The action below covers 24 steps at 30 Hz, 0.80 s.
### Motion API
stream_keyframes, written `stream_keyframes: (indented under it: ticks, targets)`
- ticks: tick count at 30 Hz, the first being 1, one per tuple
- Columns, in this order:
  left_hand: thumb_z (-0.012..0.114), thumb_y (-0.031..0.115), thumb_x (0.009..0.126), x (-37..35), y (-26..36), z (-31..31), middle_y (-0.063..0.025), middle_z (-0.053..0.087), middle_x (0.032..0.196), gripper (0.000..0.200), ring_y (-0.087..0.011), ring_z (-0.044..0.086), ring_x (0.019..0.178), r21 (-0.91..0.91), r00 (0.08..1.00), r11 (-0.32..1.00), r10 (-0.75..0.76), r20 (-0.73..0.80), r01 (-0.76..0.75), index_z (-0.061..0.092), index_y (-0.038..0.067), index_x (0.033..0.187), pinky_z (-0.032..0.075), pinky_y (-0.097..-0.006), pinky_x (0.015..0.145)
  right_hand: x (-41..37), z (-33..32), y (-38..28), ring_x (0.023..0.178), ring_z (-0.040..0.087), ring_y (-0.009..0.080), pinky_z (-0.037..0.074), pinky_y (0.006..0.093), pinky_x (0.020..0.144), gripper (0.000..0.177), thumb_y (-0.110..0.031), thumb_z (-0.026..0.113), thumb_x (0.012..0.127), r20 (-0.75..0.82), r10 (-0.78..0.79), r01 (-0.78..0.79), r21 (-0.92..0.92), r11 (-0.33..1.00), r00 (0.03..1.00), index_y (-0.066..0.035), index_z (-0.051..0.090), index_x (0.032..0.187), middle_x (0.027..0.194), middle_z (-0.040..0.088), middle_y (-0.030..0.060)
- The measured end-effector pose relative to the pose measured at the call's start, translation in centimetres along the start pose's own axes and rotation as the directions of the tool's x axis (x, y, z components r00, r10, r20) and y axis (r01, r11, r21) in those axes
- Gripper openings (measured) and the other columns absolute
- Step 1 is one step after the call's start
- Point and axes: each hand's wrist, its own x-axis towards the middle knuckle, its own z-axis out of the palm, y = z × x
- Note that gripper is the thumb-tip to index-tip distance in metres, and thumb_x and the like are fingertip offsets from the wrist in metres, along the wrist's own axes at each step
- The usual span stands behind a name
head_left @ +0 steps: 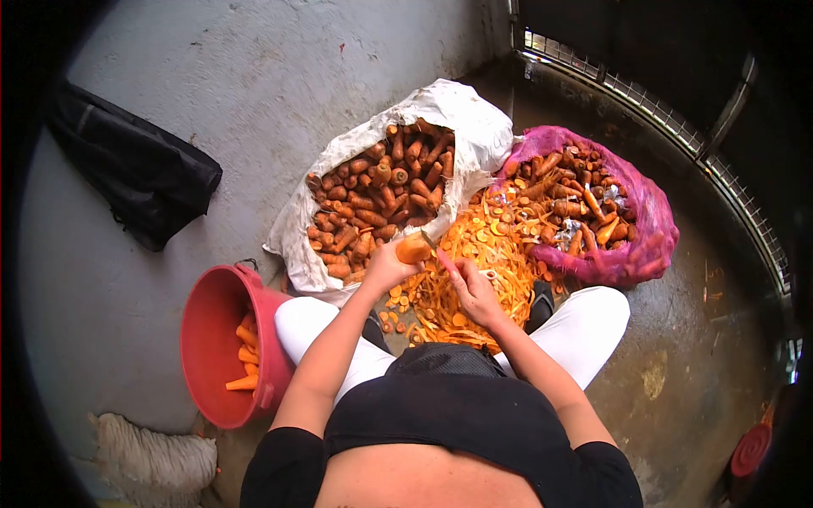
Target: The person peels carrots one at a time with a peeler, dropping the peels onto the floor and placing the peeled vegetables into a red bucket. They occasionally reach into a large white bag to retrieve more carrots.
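In the head view, looking down past a seated person's lap, the left hand (396,267) was closed around a smooth, bright orange peeled carrot (414,248), which lay above the heap of peelings, near the lower edge of the white sack. The right hand (476,293) was curled, fingers folded around a slim tool with a pink handle (446,261), its tip at the carrot's end. Beneath and beyond both hands spread a loose heap of thin, curling orange peelings and round slices (478,254), moist-looking and tangled. Behind the left hand, a crinkled white woven sack (474,127) gaped open, packed with blunt, tapering, rough-skinned brownish-orange carrots (373,199). To its right, a magenta mesh sack (652,224) sagged open around more unpeeled carrots and scraps. Beside the person's left knee leaned a round red plastic bucket (203,339), tilted, with several smooth peeled carrots (246,356) inside. A limp black fabric item (140,165) lay against the grey, scuffed surface at upper left, and a wrinkled whitish cloth bundle (155,453) lay at lower left. The tool's blade was too small to make out, the fingers partly hid its handle, and the dark round lens border cut off a red object (751,450) at lower right.
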Motion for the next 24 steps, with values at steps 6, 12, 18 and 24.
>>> stream_keyframes:
  ticks: [6,12,18,24]
  targets:
    - [0.074,0.022,0.066,0.4,-0.6,0.7,-0.0127,0.069,0.085,0.035,-0.0255,0.067,0.08,0.098,0.995,0.992,0.087,-0.055,-0.081,0.066,0.006,0.096,0.051,-0.0339,0.072,0.1,-0.3,-1.4,0.07,0.062,0.0344,0.046,0.0419,0.061,0.032,-0.037,0.043,0.097,0.075,0.131,-0.125,-0.076,0.989,0.989,-0.007,0.053,0.101,0.073,0.061,0.016]
    - [0.073,0.015,0.063,0.2,0.4,0.5,-0.0072,0.068,0.083,0.036,-0.0167,0.064,0.077,0.15,1.0,0.989,0.023,-0.011,-0.021,0.064,0.004,0.097,0.049,-0.0302,0.072,-0.1,0.0,-0.9,0.068,0.06,0.0369,0.044,0.0441,0.058,0.033,-0.038,0.042,0.098,0.059,0.123,-0.118,-0.082,0.99,0.991,-0.008,0.052,0.095,0.07,0.059,0.0173]
    - [0.073,0.022,0.063,-0.2,0.5,0.5,-0.0112,0.068,0.079,0.037,-0.0239,0.066,0.075,0.232,0.995,0.97,0.091,-0.051,-0.076,0.065,0.006,0.095,0.05,-0.0337,0.07,-0.2,0.2,-0.2,0.068,0.059,0.0378,0.043,0.0447,0.058,0.032,-0.04,0.041,0.098,0.063,0.137,-0.132,-0.084,0.988,0.989,-0.01,0.051,0.093,0.07,0.058,0.0181]
    - [0.069,0.025,0.065,-1.3,2.2,0.2,-0.0163,0.067,0.08,0.034,-0.0351,0.065,0.081,0.429,0.983,0.903,0.07,-0.171,0.011,0.064,0.011,0.096,0.051,-0.0414,0.07,-0.1,0.3,-0.1,0.072,0.06,0.0363,0.045,0.0432,0.062,0.031,-0.04,0.04,0.098,0.1,0.148,-0.14,-0.082,0.987,0.984,-0.016,0.054,0.111,0.074,0.058,0.0164]
